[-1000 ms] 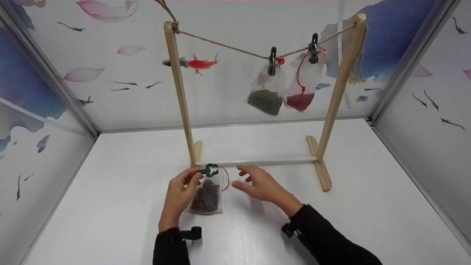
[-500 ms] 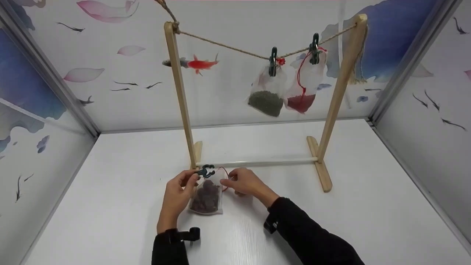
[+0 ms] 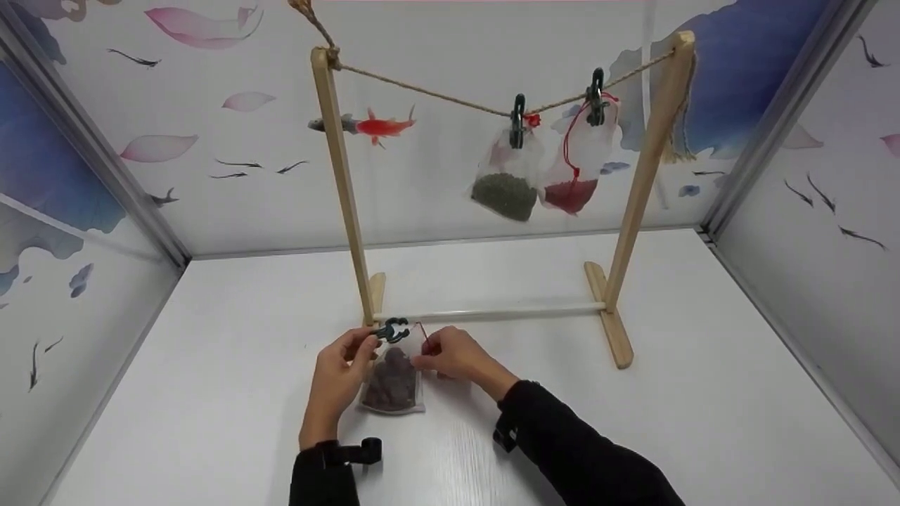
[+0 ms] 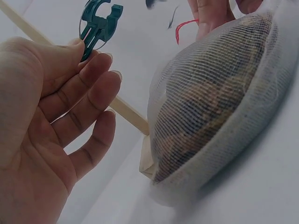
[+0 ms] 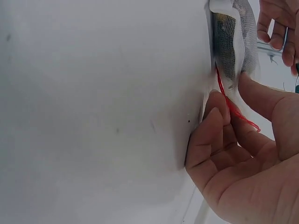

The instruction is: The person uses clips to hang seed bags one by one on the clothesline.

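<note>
My left hand (image 3: 339, 376) pinches a dark green plastic clip (image 3: 392, 330) between thumb and index finger; in the left wrist view the clip (image 4: 99, 23) points its curved jaws away from the palm. A white mesh drawstring bag (image 3: 389, 383) with dark brown lumps inside lies on the table just right of that hand. At the bag's upper right edge, my right hand (image 3: 460, 357) pinches the mesh, thumb on the near side. The bag's red drawstring (image 5: 224, 91) crosses over the right fingers. Part of the bag's mouth is hidden behind those fingers.
Behind the hands stands a wooden frame (image 3: 640, 183) with a twine rope (image 3: 429, 90) strung across it. Green clips hold two mesh bags there, one with green contents (image 3: 504, 195), one with red (image 3: 571, 193). A white rod (image 3: 492, 313) joins the feet. Printed panels enclose the table.
The right hand has moved left and down to the bag, and its fingers have closed on the bag's edge by the red drawstring. The left hand with the clip has barely shifted.
</note>
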The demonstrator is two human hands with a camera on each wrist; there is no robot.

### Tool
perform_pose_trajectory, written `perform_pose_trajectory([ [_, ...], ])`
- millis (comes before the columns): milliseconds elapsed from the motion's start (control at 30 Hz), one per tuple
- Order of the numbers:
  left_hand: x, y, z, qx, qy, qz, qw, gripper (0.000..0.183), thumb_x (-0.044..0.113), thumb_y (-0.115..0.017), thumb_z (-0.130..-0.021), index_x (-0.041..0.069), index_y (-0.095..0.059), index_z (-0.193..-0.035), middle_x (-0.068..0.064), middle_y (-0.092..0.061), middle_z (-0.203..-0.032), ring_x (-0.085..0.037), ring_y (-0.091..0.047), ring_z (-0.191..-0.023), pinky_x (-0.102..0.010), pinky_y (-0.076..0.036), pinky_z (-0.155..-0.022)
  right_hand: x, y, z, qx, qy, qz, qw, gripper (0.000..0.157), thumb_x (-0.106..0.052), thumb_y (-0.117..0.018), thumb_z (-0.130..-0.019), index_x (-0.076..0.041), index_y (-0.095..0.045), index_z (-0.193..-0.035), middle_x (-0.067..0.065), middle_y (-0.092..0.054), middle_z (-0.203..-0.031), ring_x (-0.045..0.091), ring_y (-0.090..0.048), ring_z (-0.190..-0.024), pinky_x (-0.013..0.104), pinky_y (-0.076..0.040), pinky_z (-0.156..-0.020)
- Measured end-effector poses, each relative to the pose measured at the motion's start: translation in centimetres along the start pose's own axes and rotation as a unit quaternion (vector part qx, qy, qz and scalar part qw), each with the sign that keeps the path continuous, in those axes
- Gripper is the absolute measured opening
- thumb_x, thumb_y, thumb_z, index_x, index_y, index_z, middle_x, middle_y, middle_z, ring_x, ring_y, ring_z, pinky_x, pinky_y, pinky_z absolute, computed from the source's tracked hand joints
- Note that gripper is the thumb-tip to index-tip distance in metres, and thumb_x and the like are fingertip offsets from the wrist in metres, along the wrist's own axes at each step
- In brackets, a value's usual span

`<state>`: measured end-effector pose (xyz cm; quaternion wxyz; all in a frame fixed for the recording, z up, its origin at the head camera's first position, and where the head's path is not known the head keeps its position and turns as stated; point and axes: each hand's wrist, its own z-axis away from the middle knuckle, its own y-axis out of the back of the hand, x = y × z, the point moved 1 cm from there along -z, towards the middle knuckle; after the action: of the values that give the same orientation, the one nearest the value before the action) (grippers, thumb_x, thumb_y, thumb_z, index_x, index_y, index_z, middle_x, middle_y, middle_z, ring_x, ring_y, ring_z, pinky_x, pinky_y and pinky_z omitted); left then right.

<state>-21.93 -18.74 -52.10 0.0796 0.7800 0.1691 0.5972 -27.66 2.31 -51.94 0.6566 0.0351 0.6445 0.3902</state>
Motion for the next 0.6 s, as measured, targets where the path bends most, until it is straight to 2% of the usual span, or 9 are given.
perform_pose_trajectory([
  [133, 0.01, -0.01, 0.0, -0.002, 0.003, 0.0, 1.0, 0.022, 0.019, -0.063, -0.103, 0.005, -0.071, -0.117, -0.015, -0.072, -0.101, -0.03, -0.069, -0.088, -0.028, -0.054, -0.072, 0.02, -0.1, -0.08, 0.003, 0.005, 0.004, 1.0, 0.017, -0.02, -0.077, -0.092, -0.009, -0.069, -0.082, -0.005, -0.062, -0.071, 0.009, -0.058, -0.059, 0.022, -0.047, -0.054],
  [167, -0.39, 0.03, -0.09, -0.004, 0.001, 0.002, 1.0, 0.022, 0.021, -0.064, -0.102, 0.006, -0.071, -0.117, -0.013, -0.072, -0.101, -0.028, -0.069, -0.088, -0.028, -0.054, -0.072, 0.06, -0.12, -0.1, 0.004, 0.007, 0.004, 1.0, 0.017, -0.02, -0.076, -0.092, -0.01, -0.069, -0.082, -0.005, -0.062, -0.071, 0.01, -0.058, -0.059, 0.022, -0.046, -0.054],
  [267, -0.42, 0.05, -0.1, -0.004, -0.005, 0.004, 1.0, 0.022, 0.022, -0.064, -0.102, 0.007, -0.072, -0.117, -0.013, -0.073, -0.101, -0.029, -0.069, -0.088, -0.029, -0.055, -0.072, 0.16, -0.17, -0.14, 0.006, 0.014, 0.0, 1.0, 0.016, -0.019, -0.075, -0.093, -0.011, -0.067, -0.081, -0.005, -0.062, -0.07, 0.012, -0.06, -0.059, 0.022, -0.045, -0.052],
  [467, -0.4, 0.02, -0.11, 0.0, -0.006, 0.001, 1.0, 0.021, 0.02, -0.064, -0.102, 0.006, -0.072, -0.116, -0.014, -0.072, -0.099, -0.021, -0.068, -0.085, -0.027, -0.054, -0.071, 0.33, -0.25, -0.08, 0.011, 0.029, -0.015, 0.999, 0.015, -0.017, -0.072, -0.095, -0.01, -0.066, -0.082, -0.002, -0.063, -0.073, 0.016, -0.063, -0.061, 0.023, -0.045, -0.049],
  [600, -0.46, -0.09, -0.19, 0.004, 0.002, -0.002, 1.0, 0.021, 0.015, -0.064, -0.102, 0.002, -0.071, -0.116, -0.016, -0.072, -0.098, -0.025, -0.068, -0.085, -0.025, -0.053, -0.07, 0.19, -0.26, 0.08, 0.016, 0.049, -0.033, 0.998, 0.013, -0.015, -0.069, -0.097, -0.009, -0.066, -0.086, -0.001, -0.064, -0.08, 0.022, -0.068, -0.068, 0.025, -0.05, -0.05],
])
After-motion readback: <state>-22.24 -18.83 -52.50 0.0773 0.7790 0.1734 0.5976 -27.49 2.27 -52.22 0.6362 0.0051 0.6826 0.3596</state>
